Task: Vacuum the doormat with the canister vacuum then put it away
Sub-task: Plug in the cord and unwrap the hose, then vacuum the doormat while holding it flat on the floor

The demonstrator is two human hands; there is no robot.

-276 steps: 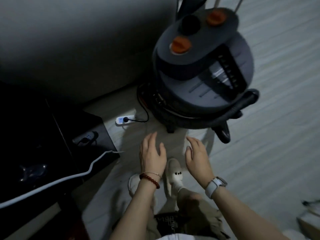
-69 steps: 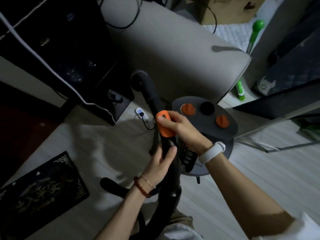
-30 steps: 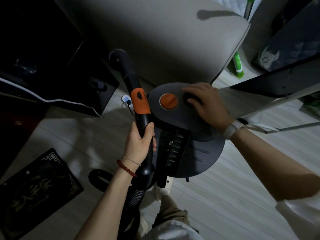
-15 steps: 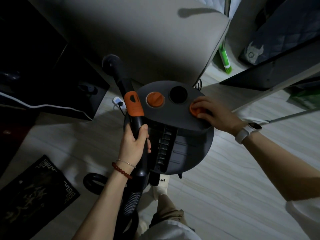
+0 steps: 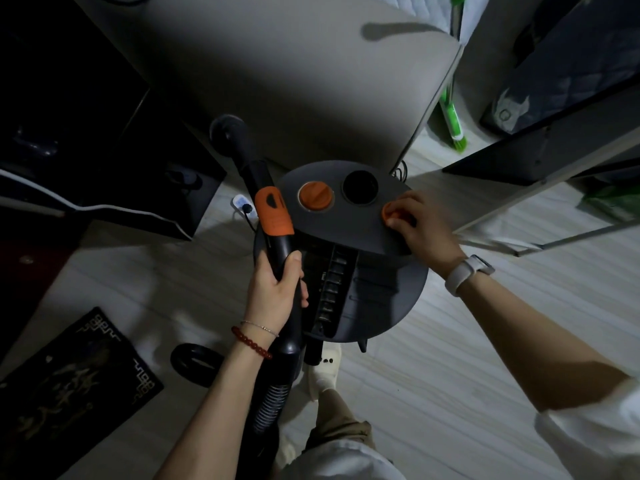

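Note:
The dark grey canister vacuum [image 5: 367, 292] stands on the floor below me. My left hand [image 5: 275, 289] grips its black hose handle [image 5: 277, 237], which has an orange sleeve and points up and away. My right hand [image 5: 417, 226] rests on the vacuum's lid, its fingertips curled over the right orange knob [image 5: 389, 211]. A second orange knob [image 5: 316, 196] and a round black opening [image 5: 360, 187] lie to the left of it. The black patterned doormat [image 5: 65, 379] lies at the lower left.
A grey padded bed end [image 5: 294, 74] rises just behind the vacuum. A white power strip [image 5: 244, 204] with a plugged cord lies by the hose. Dark furniture [image 5: 86, 133] stands at left, a green broom [image 5: 452, 112] and a dark shelf unit [image 5: 554, 143] at right.
My right hand went from the black opening to the right orange knob and stays there. My left hand keeps its grip on the hose handle. The view shifted slightly.

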